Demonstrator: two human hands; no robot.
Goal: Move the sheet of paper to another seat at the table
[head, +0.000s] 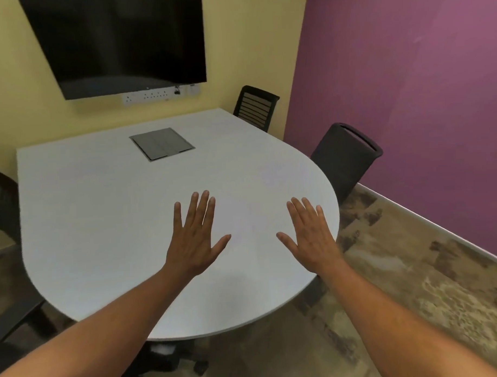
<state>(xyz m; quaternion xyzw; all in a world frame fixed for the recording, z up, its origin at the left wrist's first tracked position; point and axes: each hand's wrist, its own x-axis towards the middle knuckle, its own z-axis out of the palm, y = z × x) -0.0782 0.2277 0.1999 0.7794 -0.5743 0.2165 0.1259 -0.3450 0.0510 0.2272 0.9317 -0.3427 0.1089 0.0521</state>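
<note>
Both of my hands are held out flat over the pale grey table [102,221], palms down and fingers straight and spread. My left hand [194,235] is near the table's middle. My right hand [309,234] is close to the rounded right edge. Neither hand holds anything. Between them lies a faint paler patch [244,216] that could be the sheet of paper. Its edges are too washed out against the tabletop to make out. I cannot tell whether my palms touch the surface.
A grey hatch [161,143] is set into the far part of the table. Black chairs stand at the back right [256,109], the right [345,156] and the left [1,202]. A dark screen [118,43] hangs on the yellow wall. Carpeted floor lies to the right.
</note>
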